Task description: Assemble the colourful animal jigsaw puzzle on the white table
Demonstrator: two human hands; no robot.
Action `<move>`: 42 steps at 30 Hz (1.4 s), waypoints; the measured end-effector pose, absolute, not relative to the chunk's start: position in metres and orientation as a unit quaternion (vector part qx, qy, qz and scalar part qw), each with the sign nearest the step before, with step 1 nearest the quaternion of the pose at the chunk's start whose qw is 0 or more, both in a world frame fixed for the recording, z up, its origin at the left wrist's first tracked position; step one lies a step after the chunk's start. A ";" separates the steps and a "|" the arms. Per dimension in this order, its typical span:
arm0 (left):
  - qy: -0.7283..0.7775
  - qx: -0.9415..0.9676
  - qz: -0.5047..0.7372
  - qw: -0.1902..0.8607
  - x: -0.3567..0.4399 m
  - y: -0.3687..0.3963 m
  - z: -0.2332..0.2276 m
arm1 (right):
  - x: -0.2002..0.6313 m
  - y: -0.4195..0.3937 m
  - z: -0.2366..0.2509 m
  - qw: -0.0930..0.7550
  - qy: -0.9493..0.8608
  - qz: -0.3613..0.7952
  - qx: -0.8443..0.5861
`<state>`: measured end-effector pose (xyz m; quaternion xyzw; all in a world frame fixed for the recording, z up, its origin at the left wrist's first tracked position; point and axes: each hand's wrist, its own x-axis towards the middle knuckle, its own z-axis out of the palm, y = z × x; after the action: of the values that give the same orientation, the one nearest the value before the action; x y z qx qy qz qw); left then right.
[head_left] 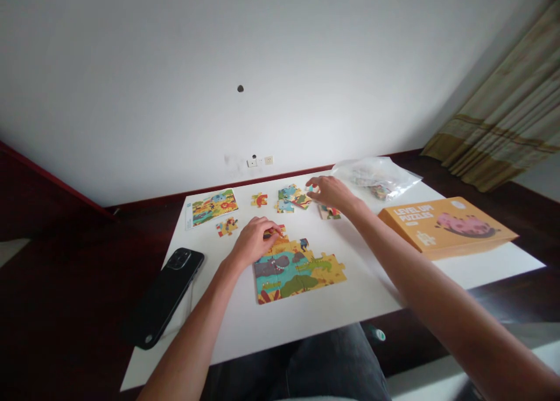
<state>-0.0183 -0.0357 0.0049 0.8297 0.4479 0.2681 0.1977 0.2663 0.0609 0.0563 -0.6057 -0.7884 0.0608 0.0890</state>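
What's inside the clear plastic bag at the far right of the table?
The clear plastic bag holds a small heap of colourful puzzle pieces. Their pictures and number are blurred by the crumpled plastic.

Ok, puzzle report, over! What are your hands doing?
Left hand presses a piece onto the half-built puzzle. Right hand on the loose pieces. Phone off to the side.

From my remote seat, the only readable print I find is on the orange box point(446, 229) at the right of the frame: white capitals on its lid spell "LEVEL UP! PUZZLES". A small white badge near the lid's far corner and a white mark below the title are too small for me to read. The reference picture card point(213, 206) left of centre shows no legible words.
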 end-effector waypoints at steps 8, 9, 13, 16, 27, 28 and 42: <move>0.445 0.825 0.277 0.212 -0.022 -0.032 0.001 | 0.218 0.118 0.067 -0.019 -0.804 0.182 -0.566; 0.446 0.824 0.278 0.211 -0.022 -0.032 0.001 | 0.214 0.122 0.064 -0.034 -0.808 0.191 -0.557; 0.449 0.824 0.278 0.203 -0.022 -0.032 0.001 | 0.207 0.131 0.053 -0.038 -0.820 0.208 -0.532; 0.446 0.825 0.279 0.205 -0.022 -0.032 0.000 | 0.211 0.134 0.053 -0.035 -0.821 0.199 -0.533; 0.453 0.824 0.270 0.208 -0.022 -0.033 0.004 | 0.275 0.143 0.095 -0.001 -0.768 0.255 -0.587; 0.453 0.824 0.270 0.207 -0.022 -0.033 0.004 | 0.279 0.142 0.097 0.004 -0.765 0.269 -0.585; 0.453 0.825 0.266 0.210 -0.023 -0.032 0.004 | 0.274 0.149 0.084 0.071 -0.733 0.263 -0.623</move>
<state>-0.0234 -0.0317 0.0037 0.8250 0.4527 0.2655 0.2096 0.2739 0.1486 0.0844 -0.6234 -0.7328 0.2633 0.0710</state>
